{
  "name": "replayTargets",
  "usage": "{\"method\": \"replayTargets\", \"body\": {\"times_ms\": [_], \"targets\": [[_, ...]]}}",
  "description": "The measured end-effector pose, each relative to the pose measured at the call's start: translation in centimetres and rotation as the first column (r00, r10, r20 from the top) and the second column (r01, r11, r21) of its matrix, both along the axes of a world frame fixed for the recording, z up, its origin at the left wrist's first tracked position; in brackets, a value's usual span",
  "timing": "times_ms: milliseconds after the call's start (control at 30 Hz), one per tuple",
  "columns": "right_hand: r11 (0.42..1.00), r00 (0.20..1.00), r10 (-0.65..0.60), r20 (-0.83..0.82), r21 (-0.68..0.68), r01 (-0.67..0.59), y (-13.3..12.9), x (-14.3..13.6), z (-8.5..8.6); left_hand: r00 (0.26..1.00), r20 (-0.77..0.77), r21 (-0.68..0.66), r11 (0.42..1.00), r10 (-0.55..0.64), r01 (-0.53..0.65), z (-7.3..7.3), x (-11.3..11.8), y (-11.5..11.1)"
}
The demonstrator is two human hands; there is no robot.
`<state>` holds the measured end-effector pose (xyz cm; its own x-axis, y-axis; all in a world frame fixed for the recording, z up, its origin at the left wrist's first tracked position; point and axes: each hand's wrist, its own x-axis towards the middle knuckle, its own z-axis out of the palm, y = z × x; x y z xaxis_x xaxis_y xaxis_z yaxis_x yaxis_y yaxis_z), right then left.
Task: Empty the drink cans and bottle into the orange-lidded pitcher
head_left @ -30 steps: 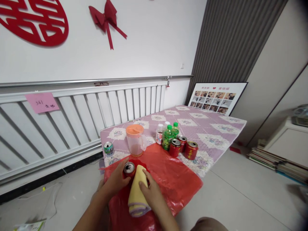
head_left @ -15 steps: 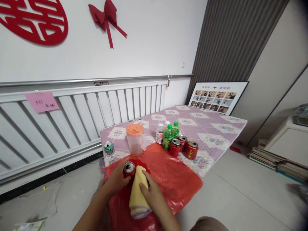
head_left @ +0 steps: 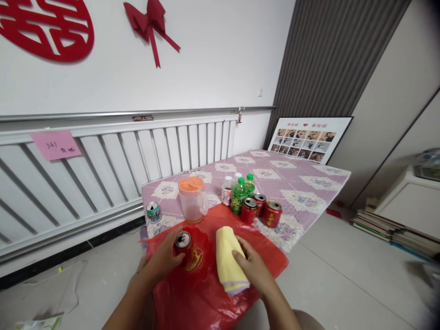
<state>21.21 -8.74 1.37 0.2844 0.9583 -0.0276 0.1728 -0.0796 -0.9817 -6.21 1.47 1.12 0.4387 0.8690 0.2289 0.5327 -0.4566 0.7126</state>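
My left hand [head_left: 168,253] is wrapped round an opened red drink can [head_left: 183,244], which stands upright at the left side of a red plate [head_left: 201,243] with gold markings. My right hand [head_left: 252,263] grips a rolled yellow towel [head_left: 229,261] with a pale purple edge, to the right of the plate. Under both lies a red plastic sheet [head_left: 261,250] over the near part of the table. Behind the plate stands a clear pitcher [head_left: 192,206] with an orange lid.
Right of the pitcher, several bottles with green or white caps [head_left: 238,195] stand close to three red cans [head_left: 272,214]. A teal can [head_left: 153,212] is near the left edge of the flowered tablecloth [head_left: 292,183]. A white radiator [head_left: 137,156] runs behind the table.
My right hand has carried the towel to the right, away from the can, uncovering more of the red plate. My left hand stays on the can.
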Motion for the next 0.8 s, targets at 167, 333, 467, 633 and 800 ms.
{"method": "replayTargets", "body": {"times_ms": [167, 333, 467, 633, 800], "targets": [[0.994, 0.994, 0.094, -0.064, -0.057, -0.097, -0.1, 3.0, -0.3, 1.000, -0.014, -0.005, 1.000, -0.005, 0.005, 0.1, 0.0, 0.1], [0.981, 0.986, 0.165, -0.003, -0.103, -0.164, -0.1, 4.4, -0.7, 0.999, -0.029, 0.001, 1.000, 0.017, -0.017, -0.2, -0.2, 0.1], [0.994, 0.924, 0.082, 0.374, -0.095, -0.050, 0.2, 5.3, -1.6, 0.998, -0.051, 0.003, 1.000, 0.023, -0.023, -0.4, -0.3, 0.2], [0.994, 0.765, -0.070, 0.641, -0.020, 0.108, 0.5, 4.9, -2.2, 0.998, -0.067, 0.007, 1.000, 0.002, -0.001, -0.6, -0.4, 0.4], [0.990, 0.600, -0.141, 0.787, 0.093, 0.110, 0.8, 1.9, -0.7, 0.998, -0.060, 0.008, 1.000, -0.002, 0.002, -0.5, -0.4, 0.2]]}}
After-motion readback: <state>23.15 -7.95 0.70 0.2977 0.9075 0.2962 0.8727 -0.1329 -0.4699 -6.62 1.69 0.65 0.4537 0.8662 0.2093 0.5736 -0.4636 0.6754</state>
